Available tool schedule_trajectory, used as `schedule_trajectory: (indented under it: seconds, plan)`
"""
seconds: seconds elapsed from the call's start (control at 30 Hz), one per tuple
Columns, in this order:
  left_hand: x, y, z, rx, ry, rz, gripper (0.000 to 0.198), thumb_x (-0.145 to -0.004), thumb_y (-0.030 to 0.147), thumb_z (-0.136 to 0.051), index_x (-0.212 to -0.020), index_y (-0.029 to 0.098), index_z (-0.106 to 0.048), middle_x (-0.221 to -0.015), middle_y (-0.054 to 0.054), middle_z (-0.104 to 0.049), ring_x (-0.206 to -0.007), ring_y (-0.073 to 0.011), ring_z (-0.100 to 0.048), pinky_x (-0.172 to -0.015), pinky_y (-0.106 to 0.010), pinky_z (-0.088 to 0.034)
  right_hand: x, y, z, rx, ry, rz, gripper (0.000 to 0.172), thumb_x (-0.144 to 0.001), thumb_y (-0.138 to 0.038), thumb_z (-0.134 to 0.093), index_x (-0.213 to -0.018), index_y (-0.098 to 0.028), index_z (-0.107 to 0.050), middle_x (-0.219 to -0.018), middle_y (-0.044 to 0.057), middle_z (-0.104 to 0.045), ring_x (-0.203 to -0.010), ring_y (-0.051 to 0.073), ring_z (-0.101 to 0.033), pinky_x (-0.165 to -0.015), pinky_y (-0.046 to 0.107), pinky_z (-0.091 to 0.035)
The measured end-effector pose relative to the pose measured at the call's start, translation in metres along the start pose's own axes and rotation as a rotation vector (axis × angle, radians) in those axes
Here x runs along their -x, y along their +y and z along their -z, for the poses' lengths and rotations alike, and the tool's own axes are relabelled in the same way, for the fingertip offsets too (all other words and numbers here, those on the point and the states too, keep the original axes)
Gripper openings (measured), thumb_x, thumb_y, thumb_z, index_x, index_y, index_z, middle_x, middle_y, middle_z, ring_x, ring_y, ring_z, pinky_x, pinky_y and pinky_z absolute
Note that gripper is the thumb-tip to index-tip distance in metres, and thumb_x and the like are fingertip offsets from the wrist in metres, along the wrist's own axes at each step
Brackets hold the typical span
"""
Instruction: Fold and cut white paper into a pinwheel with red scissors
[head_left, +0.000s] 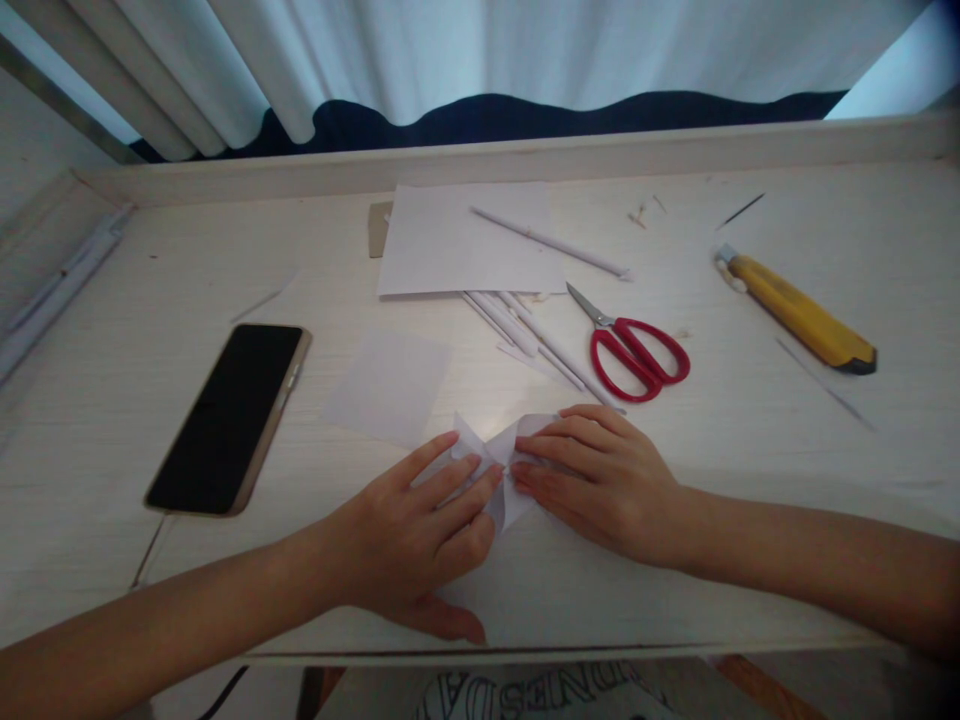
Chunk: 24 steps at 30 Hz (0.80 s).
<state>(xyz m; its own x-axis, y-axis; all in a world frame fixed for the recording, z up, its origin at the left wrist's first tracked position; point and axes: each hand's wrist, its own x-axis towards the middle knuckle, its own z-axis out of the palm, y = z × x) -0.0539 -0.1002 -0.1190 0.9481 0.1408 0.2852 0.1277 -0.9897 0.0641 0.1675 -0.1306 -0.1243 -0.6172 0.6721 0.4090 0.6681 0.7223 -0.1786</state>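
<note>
A folded white paper (501, 448) with pointed flaps lies on the table near its front edge. My left hand (420, 530) rests on the paper's left side, fingers stretched out and the thumb apart on the tabletop. From the right, my right hand (600, 480) lies over the other side with its fingers extended flat. Both hands cover much of the paper, so its full shape is hidden. Just beyond the left fingers is a flat square of thin white paper (390, 385). Red-handled scissors (637, 350) lie beyond my right hand.
A smartphone (229, 420) with a cable lies at left. Rolled paper sticks (517, 325) stick out from under a white sheet (450, 240), with another paper stick (551, 242) on top. A yellow cutter knife (799, 310) lies at right. A raised ledge (480, 165) runs along the back.
</note>
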Motion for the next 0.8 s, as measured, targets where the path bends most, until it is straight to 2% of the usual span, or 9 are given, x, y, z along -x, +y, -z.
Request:
schedule_trajectory:
  seconds: [0.13,0.8]
  plan:
    - [0.0002,0.0001,-0.0003,0.002,-0.003,0.003,0.054,-0.068,0.066,-0.034,-0.080,0.016,-0.048,-0.104,-0.014,-0.059,-0.099,-0.0276,-0.051,-0.093,-0.051,-0.030,-0.0002,-0.0012,-0.0007,-0.009,0.029,-0.003,0.013,-0.077,-0.022,-0.053,-0.082,-0.020,-0.064,-0.092,0.001,-0.066,-0.083,0.018,-0.054,-0.077,0.036,-0.039]
    - [-0.0008,-0.0003,0.0007,-0.014,-0.018,-0.007,0.056,-0.067,0.067,-0.034,-0.082,0.016,-0.049,-0.105,-0.013,-0.059,-0.099,-0.0269,-0.051,-0.093,-0.051,-0.030,0.0031,-0.0007,0.0000,0.020,0.008,0.005,0.012,-0.078,-0.021,-0.051,-0.085,-0.020,-0.062,-0.092,0.002,-0.064,-0.086,0.018,-0.051,-0.081,0.038,-0.038]
